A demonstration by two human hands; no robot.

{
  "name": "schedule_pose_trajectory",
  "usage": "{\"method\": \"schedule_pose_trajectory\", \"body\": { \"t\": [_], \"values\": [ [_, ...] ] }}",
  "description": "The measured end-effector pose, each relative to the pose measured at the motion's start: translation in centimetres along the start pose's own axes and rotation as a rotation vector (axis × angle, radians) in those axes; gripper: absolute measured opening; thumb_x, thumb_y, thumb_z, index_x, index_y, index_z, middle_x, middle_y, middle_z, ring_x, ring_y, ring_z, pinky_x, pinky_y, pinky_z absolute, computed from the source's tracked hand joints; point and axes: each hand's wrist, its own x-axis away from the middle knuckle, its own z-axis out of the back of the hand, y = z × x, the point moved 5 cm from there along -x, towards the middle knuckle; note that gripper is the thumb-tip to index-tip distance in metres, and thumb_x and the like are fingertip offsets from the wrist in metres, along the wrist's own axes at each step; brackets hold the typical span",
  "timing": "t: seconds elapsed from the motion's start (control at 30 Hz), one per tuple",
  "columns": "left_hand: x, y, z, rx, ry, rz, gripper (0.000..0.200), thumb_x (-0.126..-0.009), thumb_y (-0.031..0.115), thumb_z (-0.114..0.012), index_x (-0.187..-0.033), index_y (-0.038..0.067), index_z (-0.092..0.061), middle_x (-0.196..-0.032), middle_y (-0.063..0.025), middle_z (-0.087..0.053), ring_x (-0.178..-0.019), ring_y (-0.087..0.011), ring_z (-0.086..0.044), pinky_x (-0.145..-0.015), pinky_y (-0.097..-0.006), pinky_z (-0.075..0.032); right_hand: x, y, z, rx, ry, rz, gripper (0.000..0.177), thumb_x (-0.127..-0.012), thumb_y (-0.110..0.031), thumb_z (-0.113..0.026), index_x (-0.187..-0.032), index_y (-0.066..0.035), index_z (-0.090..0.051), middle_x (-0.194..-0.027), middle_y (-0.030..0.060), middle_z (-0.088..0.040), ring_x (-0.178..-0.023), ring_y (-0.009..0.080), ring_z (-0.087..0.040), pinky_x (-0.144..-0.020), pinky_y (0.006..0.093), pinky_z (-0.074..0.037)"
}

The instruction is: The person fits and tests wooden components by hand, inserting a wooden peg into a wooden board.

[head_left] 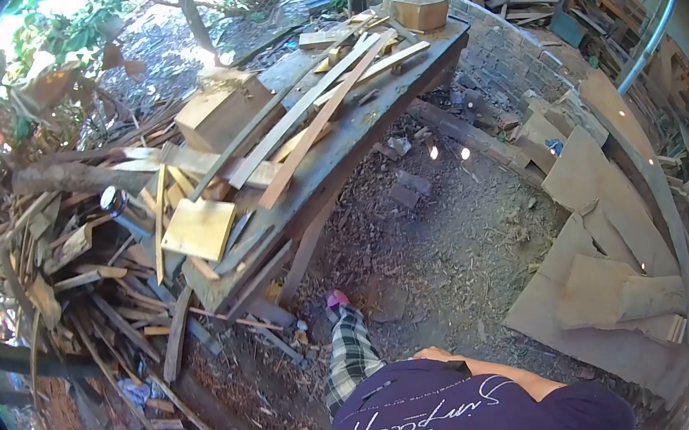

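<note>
Part of one forearm and hand (441, 354) shows at the front edge of the dark shirt (472, 410), at the lower middle. It is my right hand; its fingers are mostly hidden by the shirt, so whether it holds anything does not show. My left hand is out of view. Ahead stands a wooden workbench (398, 92), bearing long thin strips (325, 123), a square yellowish board (198, 229) and wooden blocks (224, 109). A leg in checked cloth (351, 356) ends in a pink shoe (337, 299) near the bench.
Scrap wood (104, 287) is heaped at the left. Flat brown sheets (618, 267) lie on the ground at the right, beside a low brick wall (495, 42). Bricks (410, 188) lie on the dirt floor under the bench's right side.
</note>
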Motion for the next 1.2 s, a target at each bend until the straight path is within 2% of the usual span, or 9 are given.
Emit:
{"method": "schedule_pose_trajectory", "body": {
  "t": [0.1,0.3,0.43,0.8,0.87,0.93,1.0,1.13,1.2],
  "values": [
    [-2.2,5.1,-0.7,0.021,0.016,-0.001,0.050,-0.094,0.046,-0.055,-0.122,0.006,-0.061,-0.105,-0.0084,-0.063,-0.081,-0.0203,-0.061,-0.078,-0.0361,-0.051,-4.3,-0.5,3.9,0.127,-0.050,0.198,0.040,-0.093,-0.043,-0.049,-0.110,-0.013,-0.069,-0.112,0.0175,-0.068,-0.110,0.0399,-0.062,-0.095,0.0464,-0.047],
    [-4.7,16.6,-0.9,0.065,0.014,-0.071,0.046,-0.095,0.043,-0.055,-0.119,0.005,-0.062,-0.101,-0.0084,-0.064,-0.079,-0.0197,-0.062,-0.075,-0.0352,-0.051,-11.2,-7.3,14.7,0.277,-0.149,0.024,0.036,-0.090,-0.038,-0.052,-0.106,-0.011,-0.070,-0.108,0.0184,-0.069,-0.106,0.0385,-0.064,-0.089,0.0485,-0.050],
    [-5.5,22.5,-0.8,0.068,0.008,-0.125,0.043,-0.096,0.041,-0.054,-0.117,0.004,-0.062,-0.098,-0.0084,-0.064,-0.078,-0.0193,-0.062,-0.074,-0.0345,-0.051,-17.4,-8.5,18.1,0.270,-0.076,-0.004,0.036,-0.092,-0.040,-0.053,-0.101,-0.009,-0.070,-0.106,0.0199,-0.069,-0.103,0.0390,-0.065,-0.087,0.0500,-0.051],
    [-6.3,28.0,-1.3,0.136,0.093,-0.017,0.037,-0.098,0.035,-0.053,-0.113,0.003,-0.063,-0.091,-0.0084,-0.065,-0.075,-0.0182,-0.062,-0.069,-0.0328,-0.050,-25.6,-11.1,31.4,0.130,0.070,0.089,0.030,-0.091,-0.035,-0.059,-0.099,-0.006,-0.064,-0.092,0.0193,-0.069,-0.092,0.0383,-0.066,-0.079,0.0476,-0.051],
    [-6.0,28.4,-1.7,0.151,0.122,0.031,0.036,-0.098,0.034,-0.053,-0.112,0.002,-0.063,-0.089,-0.0083,-0.065,-0.074,-0.0180,-0.062,-0.068,-0.0325,-0.050,-28.5,-10.9,35.1,0.019,0.177,0.170,0.024,-0.091,-0.032,-0.061,-0.094,-0.008,-0.064,-0.090,0.0156,-0.070,-0.086,0.0312,-0.069,-0.073,0.0451,-0.054],
    [-5.7,29.2,-2.3,0.159,0.155,0.076,0.035,-0.098,0.033,-0.053,-0.111,0.002,-0.063,-0.088,-0.0083,-0.065,-0.073,-0.0178,-0.062,-0.067,-0.0322,-0.050,-30.4,-11.4,39.8,-0.380,0.114,0.002,0.022,-0.094,-0.030,-0.062,-0.092,-0.008,-0.060,-0.075,0.0065,-0.064,-0.068,0.0160,-0.064,-0.057,0.0332,-0.051],
    [-5.0,30.5,-2.9,0.168,0.201,0.113,0.033,-0.099,0.032,-0.053,-0.110,0.002,-0.063,-0.086,-0.0083,-0.066,-0.073,-0.0176,-0.062,-0.066,-0.0319,-0.050,-33.4,-12.0,44.7,-0.760,0.166,-0.018,0.020,-0.096,-0.030,-0.061,-0.095,-0.010,-0.058,-0.073,0.0012,-0.058,-0.061,0.0097,-0.058,-0.051,0.0276,-0.049],
    [-2.5,37.0,-3.0,0.145,0.329,0.031,0.031,-0.099,0.029,-0.052,-0.108,0.001,-0.063,-0.084,-0.0083,-0.066,-0.071,-0.0171,-0.062,-0.064,-0.0313,-0.050,-39.1,-13.1,55.0,-1.023,0.575,-0.142,0.044,-0.091,-0.044,-0.067,-0.115,-0.011,-0.050,-0.088,0.0037,-0.058,-0.067,0.0108,-0.057,-0.054,0.0274,-0.051],
    [-1.6,45.8,-3.9,0.202,0.331,-0.255,0.022,-0.098,0.022,-0.056,-0.103,0.001,-0.063,-0.070,-0.0010,-0.058,-0.059,-0.0093,-0.053,-0.057,-0.0237,-0.044,-41.6,-13.0,58.4,-1.072,0.561,-0.168,0.056,-0.086,-0.051,-0.070,-0.119,-0.010,-0.048,-0.095,0.0045,-0.056,-0.079,0.0142,-0.058,-0.063,0.0319,-0.053]
  ]
}}
